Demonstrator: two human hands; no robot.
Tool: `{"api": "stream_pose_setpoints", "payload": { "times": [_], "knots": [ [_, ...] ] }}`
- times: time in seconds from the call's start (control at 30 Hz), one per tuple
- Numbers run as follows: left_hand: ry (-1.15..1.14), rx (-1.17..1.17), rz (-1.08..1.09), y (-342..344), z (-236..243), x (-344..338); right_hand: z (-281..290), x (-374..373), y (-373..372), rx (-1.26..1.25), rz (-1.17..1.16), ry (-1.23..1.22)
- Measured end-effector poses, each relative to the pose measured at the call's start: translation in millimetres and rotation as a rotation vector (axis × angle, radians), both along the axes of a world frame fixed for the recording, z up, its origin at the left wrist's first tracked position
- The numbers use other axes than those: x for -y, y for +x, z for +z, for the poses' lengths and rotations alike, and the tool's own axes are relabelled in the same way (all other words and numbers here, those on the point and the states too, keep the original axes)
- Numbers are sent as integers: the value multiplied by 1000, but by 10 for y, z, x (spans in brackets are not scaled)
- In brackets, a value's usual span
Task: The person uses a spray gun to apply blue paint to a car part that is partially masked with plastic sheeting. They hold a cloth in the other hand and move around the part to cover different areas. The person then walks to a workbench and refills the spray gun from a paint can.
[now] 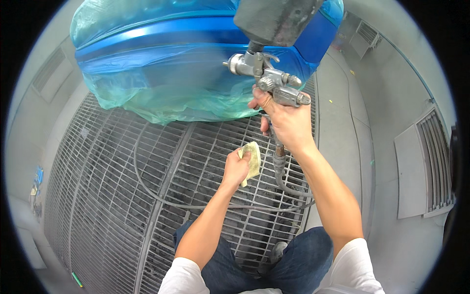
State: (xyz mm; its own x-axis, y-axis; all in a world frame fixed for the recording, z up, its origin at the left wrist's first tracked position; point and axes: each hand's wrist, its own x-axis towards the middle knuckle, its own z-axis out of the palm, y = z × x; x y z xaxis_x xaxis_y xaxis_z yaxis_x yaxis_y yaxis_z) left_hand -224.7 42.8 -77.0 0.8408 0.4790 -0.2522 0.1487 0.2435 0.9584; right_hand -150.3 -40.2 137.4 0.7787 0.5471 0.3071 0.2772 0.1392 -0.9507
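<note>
My right hand (286, 117) is wrapped round the handle of a metal spray gun (262, 66), with a dark cup (271, 22) on top and a hose (281, 176) running down from the grip. The gun is raised in front of a blue car body panel (171, 32), which has green-tinted plastic sheeting (176, 108) around it; the nozzle points left. Lower and further left, my left hand (236, 166) is closed on a pale yellow cloth (252, 157), held above the floor grate.
A metal floor grate (98, 186) spans the area beneath, with the hose (161, 198) looped over it. A grey walkway (342, 157) runs along the right, beside a wall with louvred vents (433, 161). Small blue items (39, 174) are at the left wall.
</note>
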Motion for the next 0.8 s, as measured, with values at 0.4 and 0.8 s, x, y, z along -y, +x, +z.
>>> {"api": "stream_pose_setpoints", "payload": {
  "times": [0.4, 0.8],
  "knots": [
    [105, -83, -37, -115, 206, 126, -400, 1112, 1267, -137, -368, 197],
    [188, -157, -79, -111, 202, 231, -1005, 1688, 2422, -348, -596, 339]
  ]
}}
